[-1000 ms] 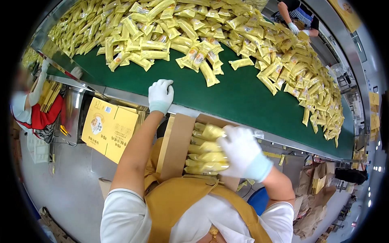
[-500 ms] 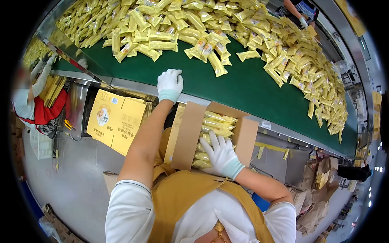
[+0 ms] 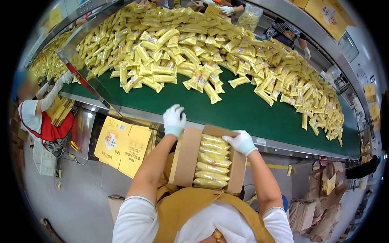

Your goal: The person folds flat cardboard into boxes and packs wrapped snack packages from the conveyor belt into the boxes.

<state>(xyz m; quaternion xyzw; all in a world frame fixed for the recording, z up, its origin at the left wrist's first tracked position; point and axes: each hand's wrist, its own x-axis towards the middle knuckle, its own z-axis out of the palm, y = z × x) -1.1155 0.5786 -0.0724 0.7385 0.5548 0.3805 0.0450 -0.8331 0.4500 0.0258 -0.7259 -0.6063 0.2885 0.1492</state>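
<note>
An open cardboard box [image 3: 189, 156] stands in front of my body, against the conveyor's near edge, flaps raised. Inside lies a row of yellow packets [image 3: 212, 162], side by side. My right hand [image 3: 242, 142], in a white glove, is closed on the box's far right corner, by the back flap. My left hand [image 3: 175, 120], also gloved, hovers at the belt's near edge, just beyond the left flap. Its fingers are loosely bent and apart, with nothing in them. Beyond both hands, a large heap of yellow packets [image 3: 178, 52] covers much of the green conveyor belt [image 3: 162, 101].
Flattened yellow cartons [image 3: 121, 143] stand to my left below the belt. A co-worker [image 3: 34, 109] in a red apron is at the far left. Other people's gloved hands [image 3: 227, 9] show across the belt. Brown paper bags [image 3: 320, 214] lie on the floor at right.
My right hand has moved from on top of the packets to the box's far right corner. The left hand stays near the belt edge. The view has tilted up, showing more across the belt.
</note>
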